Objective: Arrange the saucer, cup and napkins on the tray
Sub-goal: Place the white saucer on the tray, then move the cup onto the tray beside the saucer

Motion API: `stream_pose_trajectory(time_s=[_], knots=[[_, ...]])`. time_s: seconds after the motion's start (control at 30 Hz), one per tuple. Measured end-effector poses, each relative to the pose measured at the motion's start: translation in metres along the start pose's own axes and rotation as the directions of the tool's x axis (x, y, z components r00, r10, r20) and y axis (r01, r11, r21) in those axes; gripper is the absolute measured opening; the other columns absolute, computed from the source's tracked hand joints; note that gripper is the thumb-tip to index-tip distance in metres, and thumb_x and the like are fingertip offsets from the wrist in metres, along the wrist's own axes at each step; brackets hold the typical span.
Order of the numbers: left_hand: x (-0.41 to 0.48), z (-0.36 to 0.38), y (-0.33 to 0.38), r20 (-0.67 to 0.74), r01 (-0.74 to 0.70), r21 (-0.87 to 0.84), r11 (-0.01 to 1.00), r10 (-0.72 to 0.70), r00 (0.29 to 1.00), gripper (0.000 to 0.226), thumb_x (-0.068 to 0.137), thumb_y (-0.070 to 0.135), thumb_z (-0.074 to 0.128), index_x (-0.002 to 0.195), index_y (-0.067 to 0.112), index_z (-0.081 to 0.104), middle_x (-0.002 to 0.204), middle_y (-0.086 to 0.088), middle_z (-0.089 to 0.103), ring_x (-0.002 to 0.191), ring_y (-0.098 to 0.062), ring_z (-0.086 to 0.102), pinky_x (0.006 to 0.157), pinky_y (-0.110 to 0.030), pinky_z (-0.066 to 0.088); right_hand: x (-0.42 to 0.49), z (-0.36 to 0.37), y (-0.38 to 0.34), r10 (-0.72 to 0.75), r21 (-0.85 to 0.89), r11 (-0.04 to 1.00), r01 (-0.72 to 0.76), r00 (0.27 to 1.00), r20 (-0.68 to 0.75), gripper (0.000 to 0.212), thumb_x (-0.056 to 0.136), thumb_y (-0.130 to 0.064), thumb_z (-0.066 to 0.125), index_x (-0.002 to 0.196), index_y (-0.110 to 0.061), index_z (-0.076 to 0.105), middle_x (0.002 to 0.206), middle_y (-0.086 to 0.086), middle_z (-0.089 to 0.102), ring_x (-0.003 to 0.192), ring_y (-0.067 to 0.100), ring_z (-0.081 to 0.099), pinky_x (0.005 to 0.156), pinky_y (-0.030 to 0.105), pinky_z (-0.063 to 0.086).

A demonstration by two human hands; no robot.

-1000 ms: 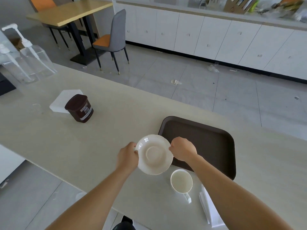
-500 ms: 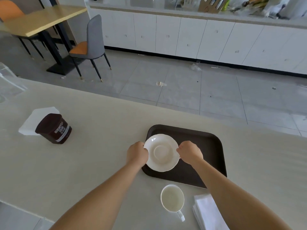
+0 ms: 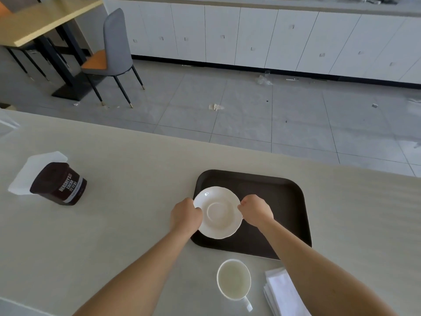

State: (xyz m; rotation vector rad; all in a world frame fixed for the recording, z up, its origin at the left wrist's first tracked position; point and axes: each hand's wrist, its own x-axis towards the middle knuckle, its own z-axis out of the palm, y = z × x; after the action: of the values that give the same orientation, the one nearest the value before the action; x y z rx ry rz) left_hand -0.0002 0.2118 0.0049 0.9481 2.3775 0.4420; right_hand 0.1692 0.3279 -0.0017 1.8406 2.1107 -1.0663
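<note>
A white saucer (image 3: 218,212) is over the left part of the dark brown tray (image 3: 282,197) on the beige counter. My left hand (image 3: 185,215) grips its left rim and my right hand (image 3: 256,209) pinches its right rim. I cannot tell whether the saucer rests on the tray or hangs just above it. A white cup (image 3: 234,280) stands on the counter in front of the tray, handle toward me. A stack of white napkins (image 3: 283,293) lies to the right of the cup, partly hidden by my right forearm.
A dark brown cocoa tub (image 3: 59,184) stands at the counter's left on a white napkin pile (image 3: 27,172). The counter's far edge (image 3: 159,135) drops to a tiled floor. A grey chair (image 3: 111,53) and wooden table (image 3: 41,17) stand beyond.
Both hands carried the saucer from above the counter at the tray's near-left corner onto the tray's left part. The view shifted right, so the pump bottles left the frame.
</note>
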Motion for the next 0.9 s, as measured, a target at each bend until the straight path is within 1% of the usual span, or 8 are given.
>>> stream_pose_trajectory(time_s=[0.13,0.27,0.37,0.47,0.53,0.6,0.77,0.9], knots=[[-0.008,0.000,-0.002,-0.006,0.027,0.009,1.000,-0.027,1.000,0.009,0.080,0.008,0.044,0.072,0.007,0.047,0.073,-0.012,0.053,0.072,-0.034,0.049,0.053,-0.032,0.028,-0.002,0.004,-0.002,-0.001,0.038,0.999,0.002,1.000,-0.007,0.021,0.090,-0.019,0.052,0.088,-0.011,0.071,0.075,0.004,0.068,0.059,0.020,0.056,0.055,0.025,0.044],[-0.014,0.001,0.002,-0.039,0.033,0.010,0.999,-0.032,0.999,0.026,0.086,0.012,0.043,0.101,0.001,0.062,0.112,-0.014,0.057,0.080,-0.027,0.047,0.071,-0.031,0.035,-0.006,0.007,0.001,-0.032,0.079,0.996,0.035,0.999,-0.032,0.024,0.088,-0.019,0.051,0.094,-0.005,0.070,0.071,0.003,0.060,0.062,0.021,0.052,0.056,0.029,0.041],[-0.017,-0.001,-0.003,-0.046,0.005,0.030,1.000,-0.004,0.999,0.025,0.083,0.012,0.044,0.096,-0.003,0.060,0.102,-0.019,0.062,0.078,-0.029,0.049,0.064,-0.035,0.033,-0.013,0.006,0.007,-0.073,0.099,0.992,0.077,0.996,-0.042,0.022,0.091,-0.024,0.055,0.096,-0.007,0.069,0.076,0.003,0.067,0.066,0.021,0.060,0.059,0.030,0.045],[-0.025,-0.005,-0.012,-0.091,-0.027,-0.041,0.999,0.023,0.996,0.017,0.082,0.015,0.047,0.091,0.009,0.061,0.092,-0.008,0.060,0.082,-0.030,0.054,0.068,-0.036,0.043,-0.023,0.004,0.014,-0.082,0.131,0.987,0.095,0.992,-0.099,0.016,0.095,-0.030,0.059,0.104,-0.019,0.066,0.088,-0.001,0.071,0.078,0.017,0.065,0.056,0.024,0.044],[-0.029,-0.006,-0.023,-0.117,-0.031,-0.081,0.996,0.021,0.993,0.024,0.085,0.018,0.049,0.104,0.015,0.063,0.099,-0.005,0.059,0.089,-0.029,0.057,0.077,-0.038,0.047,-0.033,0.003,0.022,-0.079,0.184,0.977,0.104,0.988,-0.136,0.014,0.096,-0.031,0.059,0.103,-0.021,0.067,0.089,-0.003,0.072,0.079,0.016,0.065,0.058,0.025,0.047],[-0.033,-0.005,-0.039,-0.130,-0.023,-0.032,0.999,0.019,0.991,0.041,0.088,0.020,0.050,0.128,0.016,0.056,0.119,-0.009,0.057,0.105,-0.030,0.058,0.085,-0.039,0.046,-0.045,0.003,0.033,-0.077,0.248,0.962,0.114,0.985,-0.152,0.012,0.096,-0.029,0.059,0.090,-0.025,0.070,0.081,-0.004,0.072,0.074,0.016,0.066,0.063,0.031,0.056],[-0.042,0.008,-0.076,-0.064,-0.068,0.345,0.936,0.096,0.993,0.052,0.095,0.029,0.042,0.145,0.020,0.035,0.148,-0.010,0.034,0.142,-0.031,0.025,0.108,-0.054,0.032,-0.086,0.008,0.056,-0.082,0.273,0.954,0.122,0.985,-0.153,0.022,0.097,-0.027,0.061,0.076,-0.031,0.067,0.072,-0.006,0.070,0.066,0.016,0.068,0.064,0.030,0.061],[-0.049,0.022,-0.096,-0.012,-0.064,0.411,0.909,0.076,0.997,0.055,0.098,0.036,0.035,0.151,0.029,0.023,0.160,-0.010,0.014,0.150,-0.035,0.004,0.112,-0.069,0.018,-0.119,0.016,0.072,-0.047,0.303,0.949,0.092,0.987,-0.153,0.021,0.095,-0.029,0.062,0.076,-0.023,0.069,0.071,-0.002,0.070,0.069,0.019,0.067,0.071,0.038,0.060]])
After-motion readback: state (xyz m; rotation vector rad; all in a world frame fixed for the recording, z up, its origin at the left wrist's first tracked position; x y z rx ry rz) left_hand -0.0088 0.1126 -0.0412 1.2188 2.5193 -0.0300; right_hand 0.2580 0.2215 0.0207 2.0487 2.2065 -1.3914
